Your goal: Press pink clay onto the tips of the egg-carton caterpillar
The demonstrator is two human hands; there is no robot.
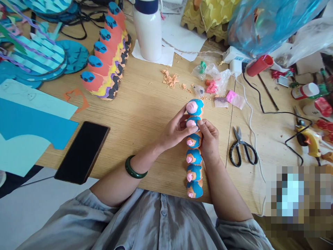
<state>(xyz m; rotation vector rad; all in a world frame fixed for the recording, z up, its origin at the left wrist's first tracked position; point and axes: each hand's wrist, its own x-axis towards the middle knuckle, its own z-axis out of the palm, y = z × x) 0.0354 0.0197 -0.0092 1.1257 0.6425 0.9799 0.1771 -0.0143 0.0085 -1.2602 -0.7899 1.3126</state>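
At the near edge of the surface (130, 121), a six-domed strip (197, 156) of orange, each dome partly covered in blue and topped with pink, runs lengthwise away from the person. Whether it rests on the wood or is lifted a little, I cannot tell. The left hand (173, 132) grips it near the far end, fingers reaching behind and thumb lying over the second dome. The right hand (210, 140) is curled at the other side, its thumb pressed against the same dome's blue, so both are grasping the strip.

My reading is that the step in hand is pressing or smoothing the soft covering on that second dome. The two farthest pink caps (192, 107) look broad, while the four nearer pink lumps (190, 142) are smaller. The move calls for light thumb pressure with the left side steadying the strip.

As for writing, little can be read. The white bottle (147, 36) shows no label, and the phone (82, 152) has a dark screen. A small bottle with red on its label (305, 91) and the power strip (232, 53) carry marks too small to make out.
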